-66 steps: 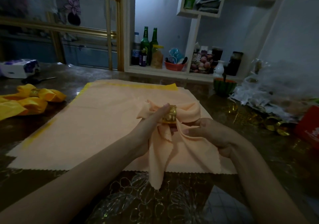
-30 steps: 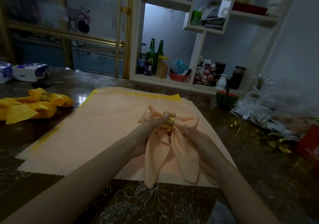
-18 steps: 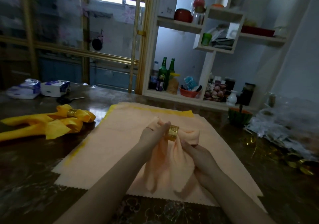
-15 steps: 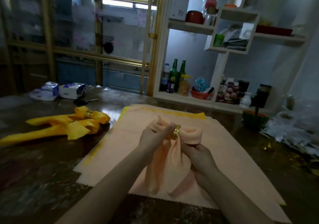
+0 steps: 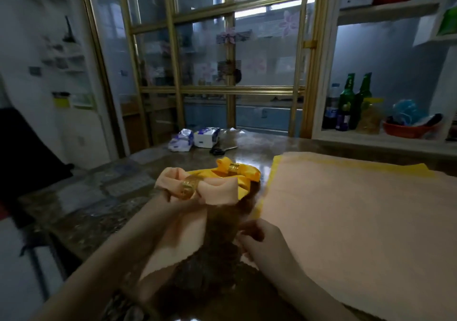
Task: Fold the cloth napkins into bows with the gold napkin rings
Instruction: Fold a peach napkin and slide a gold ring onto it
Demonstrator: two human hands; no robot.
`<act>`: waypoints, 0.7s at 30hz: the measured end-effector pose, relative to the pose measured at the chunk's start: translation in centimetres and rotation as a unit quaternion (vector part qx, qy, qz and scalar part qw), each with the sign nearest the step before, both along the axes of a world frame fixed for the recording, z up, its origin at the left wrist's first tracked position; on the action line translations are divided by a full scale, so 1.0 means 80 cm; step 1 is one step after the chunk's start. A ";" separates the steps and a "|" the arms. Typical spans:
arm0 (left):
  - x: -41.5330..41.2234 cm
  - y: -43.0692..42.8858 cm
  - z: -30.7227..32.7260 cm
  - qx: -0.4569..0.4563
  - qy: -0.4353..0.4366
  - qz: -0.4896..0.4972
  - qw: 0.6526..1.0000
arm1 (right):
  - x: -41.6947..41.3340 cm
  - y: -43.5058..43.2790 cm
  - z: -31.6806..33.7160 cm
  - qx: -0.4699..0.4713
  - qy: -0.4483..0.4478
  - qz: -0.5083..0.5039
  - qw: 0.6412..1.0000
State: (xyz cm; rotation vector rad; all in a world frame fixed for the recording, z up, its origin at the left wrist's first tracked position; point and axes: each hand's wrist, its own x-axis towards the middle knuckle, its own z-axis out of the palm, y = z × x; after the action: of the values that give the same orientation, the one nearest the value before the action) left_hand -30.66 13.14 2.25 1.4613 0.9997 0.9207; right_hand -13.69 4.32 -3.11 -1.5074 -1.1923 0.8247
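The left arm is pointing from the near left corner toward the middle. The left hand (image 5: 181,205) is gripping the bow (image 5: 217,189) just under its middle, partly hidden by the cloth. The right arm is pointing in from the near right. The right hand (image 5: 264,243) is sitting lower and nearer, its fingers curling in and pinching the bow's hanging end.

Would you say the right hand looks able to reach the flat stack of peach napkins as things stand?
Probably yes: the napkin stack lies beside the right hand, nothing between, though its fingers seem to pinch the tail of the peach bow and must release first.
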 end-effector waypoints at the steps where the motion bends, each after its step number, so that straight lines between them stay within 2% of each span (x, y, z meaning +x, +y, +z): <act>1: -0.010 0.014 0.003 -0.022 -0.006 0.017 1.000 | 0.001 -0.002 -0.003 0.002 -0.003 0.000 1.000; 3: -0.015 0.042 0.007 -0.026 -0.009 0.056 0.998 | 0.005 -0.004 -0.004 0.010 0.012 0.002 1.000; 5: -0.001 0.058 0.007 0.000 0.022 0.041 0.999 | 0.011 -0.004 -0.001 0.020 0.038 -0.005 0.999; 7: 0.023 0.061 -0.005 0.026 0.111 0.008 0.993 | 0.014 -0.005 -0.001 0.025 0.066 -0.016 0.997; 9: 0.045 0.061 -0.021 0.057 0.197 0.025 0.978 | 0.014 -0.009 -0.003 0.017 0.083 -0.018 0.996; 11: 0.054 0.069 -0.040 0.118 0.318 0.065 0.938 | 0.011 -0.014 -0.006 0.007 0.096 -0.012 0.995; 14: 0.062 0.069 -0.057 0.172 0.500 0.132 0.839 | 0.010 -0.016 -0.007 0.002 0.086 -0.002 0.996; 15: 0.065 0.065 -0.061 0.163 0.523 0.140 0.825 | 0.011 -0.017 -0.006 0.003 0.082 0.000 0.997; 18: 0.066 0.052 -0.066 0.117 0.553 0.125 0.816 | 0.014 -0.019 0.002 0.009 0.078 0.005 0.997; 21: 0.059 0.025 -0.050 0.133 0.613 0.095 0.773 | 0.022 -0.023 0.013 0.026 0.065 0.005 0.998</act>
State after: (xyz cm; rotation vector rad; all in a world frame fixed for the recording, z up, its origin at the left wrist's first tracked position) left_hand -25.92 15.15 -1.73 2.2805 2.0329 0.0915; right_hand -11.93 2.50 -2.10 -1.3857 -1.1185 0.8792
